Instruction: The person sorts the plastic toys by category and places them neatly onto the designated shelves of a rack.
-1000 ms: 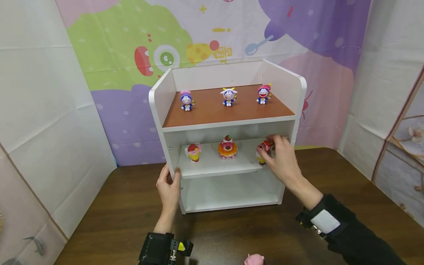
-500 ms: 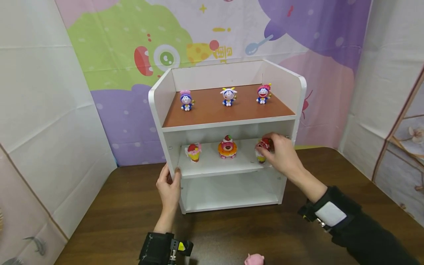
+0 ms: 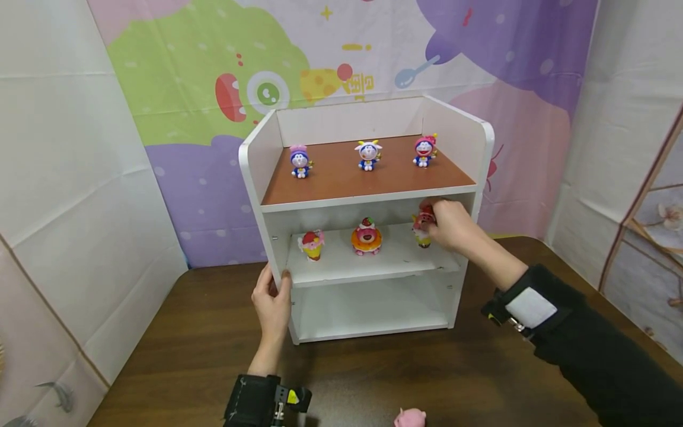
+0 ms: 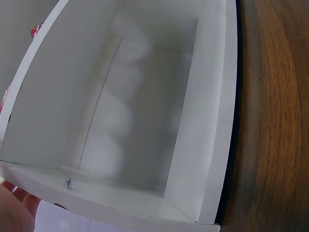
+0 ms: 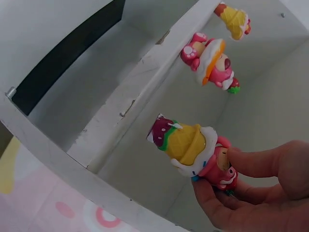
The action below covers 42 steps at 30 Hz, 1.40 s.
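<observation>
My right hand (image 3: 453, 225) pinches the top of an ice-cream-cone bear figurine (image 5: 193, 150) between thumb and fingers, at the right of the middle shelf. Its cone hangs roughly upright, and I cannot tell whether its base touches the board. A bear figurine in an orange ring (image 3: 366, 239) stands mid-shelf, and another cone figurine (image 3: 312, 245) stands at the left. With thumb in front and fingers behind, my left hand (image 3: 272, 302) grips the left side panel of the white shelf unit (image 3: 373, 276). In the left wrist view only part of that hand shows, at the lower left corner.
Several things surround the work: three blue-and-white figurines, at left (image 3: 300, 162), centre (image 3: 368, 156) and right (image 3: 424, 151), stand on the brown top board (image 3: 341, 184). A pink pig figure (image 3: 410, 418) lies on the wooden table (image 3: 352, 373) at the front edge of view.
My right hand and the cone figurine in it have shifted up in the head view, and the wrist has turned so the knuckles face up. My left hand has stayed put.
</observation>
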Available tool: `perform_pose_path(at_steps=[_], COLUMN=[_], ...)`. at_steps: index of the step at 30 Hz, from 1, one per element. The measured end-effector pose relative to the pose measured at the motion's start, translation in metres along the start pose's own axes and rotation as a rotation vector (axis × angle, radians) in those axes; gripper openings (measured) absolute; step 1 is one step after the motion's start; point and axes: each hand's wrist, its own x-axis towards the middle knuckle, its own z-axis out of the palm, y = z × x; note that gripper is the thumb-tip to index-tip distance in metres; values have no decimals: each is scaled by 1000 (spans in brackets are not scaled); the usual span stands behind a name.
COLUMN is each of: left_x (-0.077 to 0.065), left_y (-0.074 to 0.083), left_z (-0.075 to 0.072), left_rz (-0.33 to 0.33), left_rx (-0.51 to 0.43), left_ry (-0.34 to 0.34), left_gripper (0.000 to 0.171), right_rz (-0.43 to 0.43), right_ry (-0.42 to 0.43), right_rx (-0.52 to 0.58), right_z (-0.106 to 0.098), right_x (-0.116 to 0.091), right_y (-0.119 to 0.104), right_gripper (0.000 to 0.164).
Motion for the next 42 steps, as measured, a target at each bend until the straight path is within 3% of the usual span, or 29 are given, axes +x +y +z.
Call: perform_pose_path(at_steps=[16, 42], left_x=[0, 0], left_y=[2, 3], left_z=[0, 0], left_rz=[8, 16], left_rx=[-4, 9], left_ry=[3, 3], left_gripper=[30, 30], right_rz=[118, 91], right_ry=[-34, 38], right_rx=[10, 3], right_z=[12, 18], right_x=[8, 3], right_y=[11, 10], right_gripper=[34, 41])
